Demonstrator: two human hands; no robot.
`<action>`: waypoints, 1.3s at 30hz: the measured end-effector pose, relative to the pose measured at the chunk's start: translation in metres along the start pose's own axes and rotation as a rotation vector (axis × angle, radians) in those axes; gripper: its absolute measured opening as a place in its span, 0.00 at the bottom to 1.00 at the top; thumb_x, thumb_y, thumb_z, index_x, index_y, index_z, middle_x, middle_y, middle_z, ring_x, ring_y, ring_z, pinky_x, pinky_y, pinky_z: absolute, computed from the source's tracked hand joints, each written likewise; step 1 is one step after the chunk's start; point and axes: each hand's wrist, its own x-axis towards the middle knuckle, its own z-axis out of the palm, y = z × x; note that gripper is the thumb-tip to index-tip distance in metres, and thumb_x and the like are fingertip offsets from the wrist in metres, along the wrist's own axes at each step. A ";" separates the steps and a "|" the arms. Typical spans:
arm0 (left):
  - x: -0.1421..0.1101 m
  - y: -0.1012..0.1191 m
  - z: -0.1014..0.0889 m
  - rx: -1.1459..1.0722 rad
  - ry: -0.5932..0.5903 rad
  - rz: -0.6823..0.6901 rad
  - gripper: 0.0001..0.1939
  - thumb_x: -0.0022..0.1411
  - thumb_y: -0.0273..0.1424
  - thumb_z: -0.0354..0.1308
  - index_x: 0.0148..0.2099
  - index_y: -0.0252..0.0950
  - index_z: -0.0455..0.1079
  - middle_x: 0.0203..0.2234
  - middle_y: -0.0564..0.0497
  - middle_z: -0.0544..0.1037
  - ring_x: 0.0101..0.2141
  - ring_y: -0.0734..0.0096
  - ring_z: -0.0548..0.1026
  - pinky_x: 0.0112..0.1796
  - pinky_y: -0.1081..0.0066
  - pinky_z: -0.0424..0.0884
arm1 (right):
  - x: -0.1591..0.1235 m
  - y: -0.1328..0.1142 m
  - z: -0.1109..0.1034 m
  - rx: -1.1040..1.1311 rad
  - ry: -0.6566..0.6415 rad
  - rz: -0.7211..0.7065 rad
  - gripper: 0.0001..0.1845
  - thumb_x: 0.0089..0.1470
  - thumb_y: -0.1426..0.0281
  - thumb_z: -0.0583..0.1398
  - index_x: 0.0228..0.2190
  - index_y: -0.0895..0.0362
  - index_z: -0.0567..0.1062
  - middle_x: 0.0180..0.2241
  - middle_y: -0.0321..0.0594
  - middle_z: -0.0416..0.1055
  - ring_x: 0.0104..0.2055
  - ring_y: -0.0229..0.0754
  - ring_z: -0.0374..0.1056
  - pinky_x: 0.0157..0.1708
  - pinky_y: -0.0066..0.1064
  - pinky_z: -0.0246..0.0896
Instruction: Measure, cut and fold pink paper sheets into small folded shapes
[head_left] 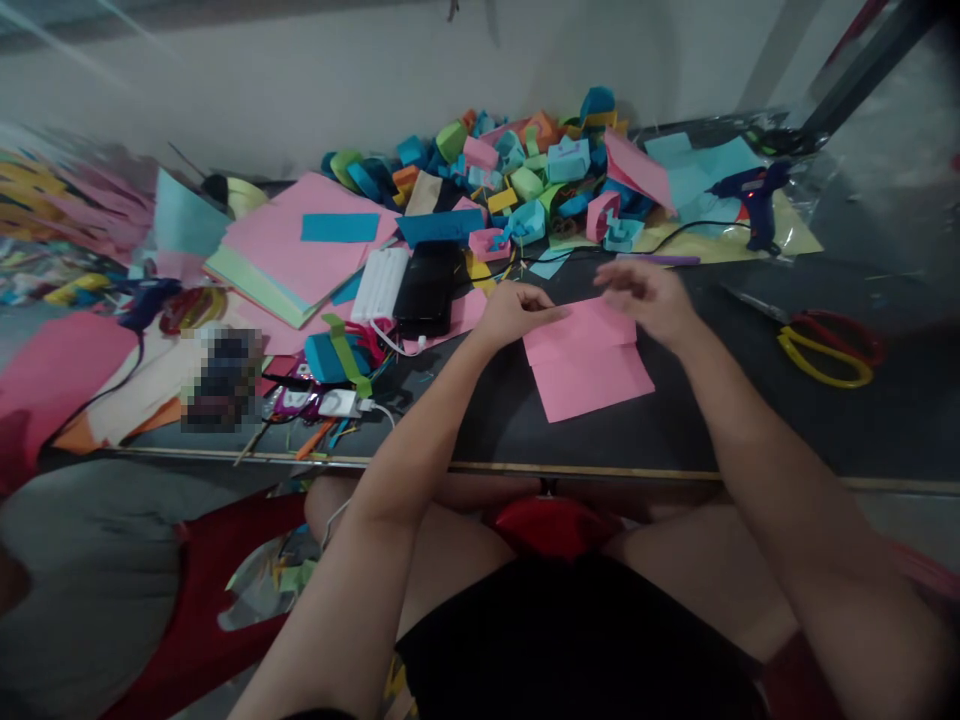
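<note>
A sheet of pink paper (pixel 592 380) lies on the dark table in front of me, its far part folded over toward me. My left hand (pixel 517 315) is closed on the far left corner of the fold, thumb on the paper and fingers curled. Over the far right corner hovers my right hand (pixel 649 298), fingers loosely bent and apart, slightly blurred; nothing shows in it. Just beyond the right hand lies a purple stick (pixel 660 260).
Scissors (pixel 817 345) and a blue glue gun (pixel 756 200) lie to the right. Small folded paper boxes (pixel 517 165) pile up along the wall. To the left are stacked coloured sheets (pixel 277 240), a black phone-like device (pixel 427 290) and a white power bank (pixel 380 285). A person sits at far left.
</note>
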 end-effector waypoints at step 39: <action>-0.002 -0.016 0.030 0.954 0.225 0.916 0.19 0.79 0.28 0.47 0.48 0.35 0.81 0.37 0.45 0.86 0.46 0.66 0.82 0.46 0.64 0.73 | -0.010 0.000 0.033 -0.721 0.037 -0.591 0.18 0.46 0.76 0.60 0.27 0.50 0.53 0.27 0.34 0.72 0.33 0.45 0.67 0.42 0.43 0.61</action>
